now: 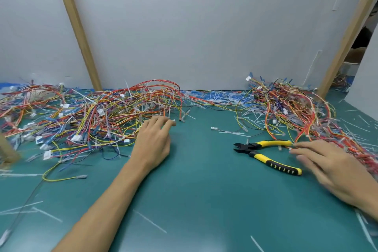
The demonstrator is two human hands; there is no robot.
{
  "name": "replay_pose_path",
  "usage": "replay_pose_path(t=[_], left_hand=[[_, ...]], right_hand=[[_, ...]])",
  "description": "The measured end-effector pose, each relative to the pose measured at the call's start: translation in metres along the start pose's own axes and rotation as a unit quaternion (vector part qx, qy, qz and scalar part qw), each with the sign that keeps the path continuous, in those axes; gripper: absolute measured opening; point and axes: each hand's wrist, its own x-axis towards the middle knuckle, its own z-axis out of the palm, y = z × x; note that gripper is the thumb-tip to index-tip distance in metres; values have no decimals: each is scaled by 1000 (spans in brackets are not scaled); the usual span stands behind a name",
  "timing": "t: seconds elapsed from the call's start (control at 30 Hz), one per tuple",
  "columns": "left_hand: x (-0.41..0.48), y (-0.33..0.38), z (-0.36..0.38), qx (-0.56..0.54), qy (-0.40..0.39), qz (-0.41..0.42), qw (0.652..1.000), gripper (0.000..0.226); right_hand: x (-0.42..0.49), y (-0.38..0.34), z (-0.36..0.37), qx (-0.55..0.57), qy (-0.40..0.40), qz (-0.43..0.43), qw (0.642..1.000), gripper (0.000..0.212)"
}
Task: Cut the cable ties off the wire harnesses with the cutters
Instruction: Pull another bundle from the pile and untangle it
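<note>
Yellow-and-black cutters (266, 154) lie on the green mat (204, 190), jaws apart and pointing left. My right hand (331, 168) hovers just right of the handles, fingers spread and blurred, gripping nothing; its fingertips are close to the upper handle. My left hand (153, 141) lies palm down at the edge of a big tangle of coloured wire harnesses (92, 114), its fingertips touching wires and white cable ties. A second heap of harnesses (296, 108) lies at the right, reaching down past my right hand.
Cut white cable tie pieces (221, 96) are scattered along the back of the mat and near its front edge. A grey wall panel (194, 26) with two slanted wooden battens closes the back. A loose yellow wire (59, 178) lies front left.
</note>
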Motion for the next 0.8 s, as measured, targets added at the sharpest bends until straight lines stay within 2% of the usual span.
replay_pose_path(t=[0.07,0.13,0.23,0.33,0.47,0.67,0.73,0.8], left_hand=[[-1,-10,3,7,33,-43,999,38],[2,-11,5,19,39,-77,996,37],[1,-11,13,20,-30,-116,993,35],[-3,-17,22,-18,-75,-156,985,38],[-4,-19,23,-15,-74,-150,986,38],[1,-17,22,36,-4,-108,994,29],[3,-13,22,14,-22,-86,996,29],[8,-10,23,-19,-76,-59,995,30]], right_hand=[[14,-25,-4,5,54,23,998,49],[32,-65,-8,56,68,30,996,39],[58,-118,-2,134,-3,9,991,41],[82,-148,22,152,-85,7,985,45],[91,-164,53,148,-121,27,981,43],[85,-157,61,207,-119,39,970,46],[86,-157,61,207,-120,42,970,46],[86,-158,61,207,-125,44,969,46]])
